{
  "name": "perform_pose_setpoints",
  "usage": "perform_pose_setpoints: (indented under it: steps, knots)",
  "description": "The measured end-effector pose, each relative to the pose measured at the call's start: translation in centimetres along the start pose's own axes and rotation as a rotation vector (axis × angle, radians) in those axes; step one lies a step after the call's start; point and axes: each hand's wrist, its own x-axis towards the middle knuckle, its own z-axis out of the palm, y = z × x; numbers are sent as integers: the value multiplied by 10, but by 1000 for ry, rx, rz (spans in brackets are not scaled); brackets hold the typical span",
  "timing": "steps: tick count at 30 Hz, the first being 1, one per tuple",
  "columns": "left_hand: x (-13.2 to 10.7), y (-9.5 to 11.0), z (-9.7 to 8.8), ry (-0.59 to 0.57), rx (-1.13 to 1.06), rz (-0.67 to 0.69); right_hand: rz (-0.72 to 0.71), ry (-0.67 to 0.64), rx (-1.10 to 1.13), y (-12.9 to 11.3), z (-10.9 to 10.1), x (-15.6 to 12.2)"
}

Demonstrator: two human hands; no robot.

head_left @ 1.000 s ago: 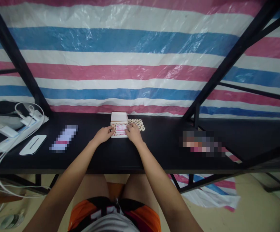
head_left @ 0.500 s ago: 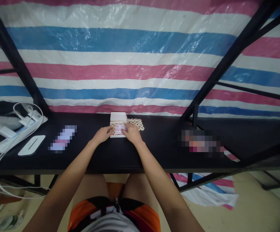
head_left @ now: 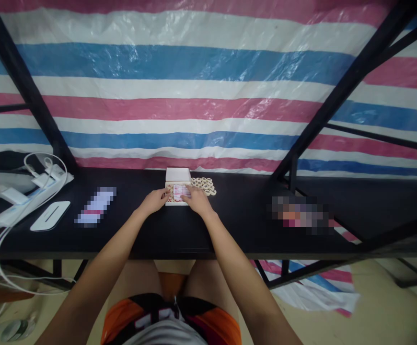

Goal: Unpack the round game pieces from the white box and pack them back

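Note:
A small open white box (head_left: 177,193) sits on the black table (head_left: 179,230), its lid (head_left: 178,174) standing open at the back. Inside lies a folded sheet with pink grid lines. My left hand (head_left: 154,200) rests against the box's left side, fingers curled on its edge. My right hand (head_left: 198,201) lies over the box's right part, fingers pressed onto the folded sheet. A heap of small round pale discs (head_left: 203,185) sits just right of the box, behind my right hand.
At the table's left end lie a white power strip with chargers and cables (head_left: 25,191), a flat white device (head_left: 49,215) and a blurred patch (head_left: 95,206). Another blurred patch (head_left: 300,213) lies at right. Black frame bars (head_left: 338,91) cross a striped tarp.
My right hand has slid a little left across the box's contents, covering more of the pink-lined sheet. My left hand stays at the box's left edge.

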Motion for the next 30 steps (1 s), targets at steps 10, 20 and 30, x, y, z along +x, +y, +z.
perform_pose_setpoints:
  steps: [10, 20, 30]
  knots:
    - [0, 0, 0, 8, 6, -3, -72, 121, 28, 1, -1, 1]
    - [-1, 3, -2, 10, 22, 36, -107, 138, 46, -2, 3, -2]
    - [-1, 2, -1, 1, 14, 41, -284, 104, 20, -14, 0, -8]
